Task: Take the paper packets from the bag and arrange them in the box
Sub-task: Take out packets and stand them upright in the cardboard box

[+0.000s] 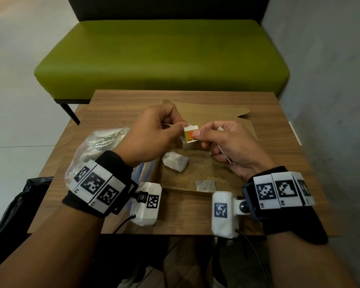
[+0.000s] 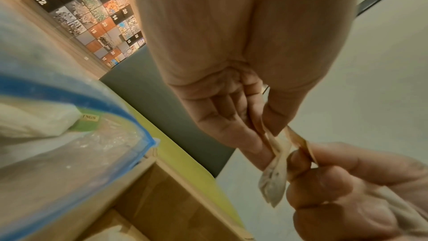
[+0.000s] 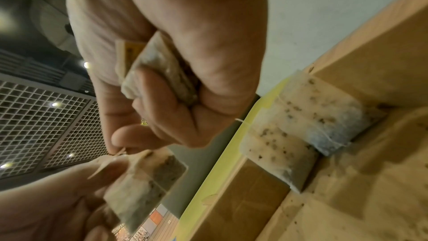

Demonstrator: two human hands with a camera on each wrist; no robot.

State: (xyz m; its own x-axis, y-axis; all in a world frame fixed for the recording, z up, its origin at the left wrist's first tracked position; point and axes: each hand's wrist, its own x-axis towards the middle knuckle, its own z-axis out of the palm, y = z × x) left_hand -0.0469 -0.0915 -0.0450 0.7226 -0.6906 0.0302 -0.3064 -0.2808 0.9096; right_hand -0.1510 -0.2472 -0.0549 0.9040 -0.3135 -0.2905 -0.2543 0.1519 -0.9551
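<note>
Over the open cardboard box [image 1: 227, 129], my left hand [image 1: 181, 126] pinches a paper tea packet [image 2: 273, 180] by its top. My right hand [image 1: 197, 134] pinches that packet's yellow and red tag [image 1: 190, 135]. Its lower fingers are curled round a second packet [image 3: 159, 72]. In the right wrist view the left-hand packet [image 3: 143, 186] hangs at lower left. Two packets [image 1: 175, 164] [image 1: 205, 185] lie on the box floor, and others lean on its wall [image 3: 301, 131]. The clear zip bag [image 1: 96, 146], with a blue seal [image 2: 97, 102], lies left of the box holding more packets.
The box sits on a small wooden table [image 1: 112, 215]. A green bench [image 1: 160, 55] stands behind it and a black plastic bag [image 1: 15, 208] hangs at the table's left. Loose tea crumbs speckle the box floor [image 1: 212, 171].
</note>
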